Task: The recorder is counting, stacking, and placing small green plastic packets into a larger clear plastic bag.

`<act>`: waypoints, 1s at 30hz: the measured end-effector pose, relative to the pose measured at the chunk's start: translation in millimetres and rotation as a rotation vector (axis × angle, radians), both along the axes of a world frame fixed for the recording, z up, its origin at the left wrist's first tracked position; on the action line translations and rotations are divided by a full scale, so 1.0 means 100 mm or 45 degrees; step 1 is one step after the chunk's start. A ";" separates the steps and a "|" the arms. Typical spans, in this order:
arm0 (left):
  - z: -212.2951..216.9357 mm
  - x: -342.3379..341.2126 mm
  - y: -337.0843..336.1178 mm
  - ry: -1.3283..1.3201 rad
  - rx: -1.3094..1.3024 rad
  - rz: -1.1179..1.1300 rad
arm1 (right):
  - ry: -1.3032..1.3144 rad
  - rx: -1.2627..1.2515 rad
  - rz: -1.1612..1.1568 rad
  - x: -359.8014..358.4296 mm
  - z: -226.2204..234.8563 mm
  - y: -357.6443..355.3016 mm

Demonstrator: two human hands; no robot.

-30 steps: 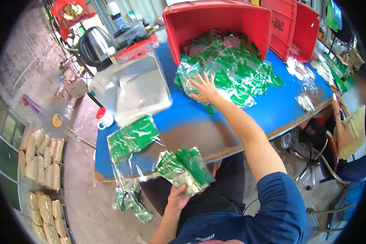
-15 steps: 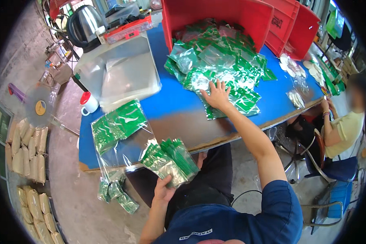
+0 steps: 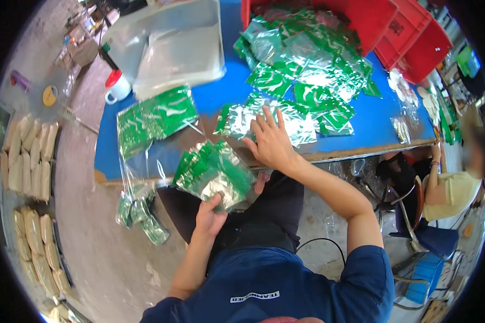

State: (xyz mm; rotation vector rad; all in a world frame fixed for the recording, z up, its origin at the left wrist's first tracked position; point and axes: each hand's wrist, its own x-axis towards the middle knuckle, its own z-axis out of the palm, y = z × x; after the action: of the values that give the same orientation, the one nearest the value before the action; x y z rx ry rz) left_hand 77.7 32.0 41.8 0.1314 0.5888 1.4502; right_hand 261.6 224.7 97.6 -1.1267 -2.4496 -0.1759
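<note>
My left hand (image 3: 211, 214) is closed around a fanned stack of green and silver packets (image 3: 213, 175), held just off the table's front edge. My right hand (image 3: 274, 141) lies with fingers spread on several shiny packets (image 3: 234, 119) near that edge. Behind it spreads a big heap of similar packets (image 3: 320, 59), spilling out of a tipped red bin (image 3: 369, 24). To the left of the stack, a large clear bag (image 3: 159, 121) with green packets inside lies partly over the edge.
A clear tray (image 3: 213, 67) with plastic sheets stands at the back left, beside a white mug with a red lid (image 3: 118, 86). Small packets (image 3: 143, 212) hang below the left edge. A person in a yellow top (image 3: 452, 194) sits at the far right of the blue table (image 3: 210, 94).
My right hand has drawn several packets from the heap toward the front edge. The left hand still holds its stack, now fanned wider. The whole view has shifted.
</note>
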 end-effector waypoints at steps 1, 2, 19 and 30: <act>0.02 0.03 0.02 0.012 -0.054 0.032 | -0.047 -0.083 0.062 0.03 0.04 -0.16; 0.03 0.03 0.04 0.025 -0.110 0.068 | -0.092 -0.167 0.130 0.04 0.09 -0.31; 0.06 0.13 0.10 0.060 -0.008 -0.143 | 0.140 -0.555 0.593 0.50 0.04 -0.61; -0.18 0.15 -0.07 -0.145 -0.015 -0.227 | 0.072 -0.351 0.272 0.59 0.19 -0.64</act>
State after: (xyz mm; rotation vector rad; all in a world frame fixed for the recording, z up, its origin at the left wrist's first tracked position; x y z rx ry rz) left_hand 92.5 24.6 24.0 0.0890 0.4802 1.2724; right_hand 320.5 160.6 117.1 -0.9502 -2.5756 0.2621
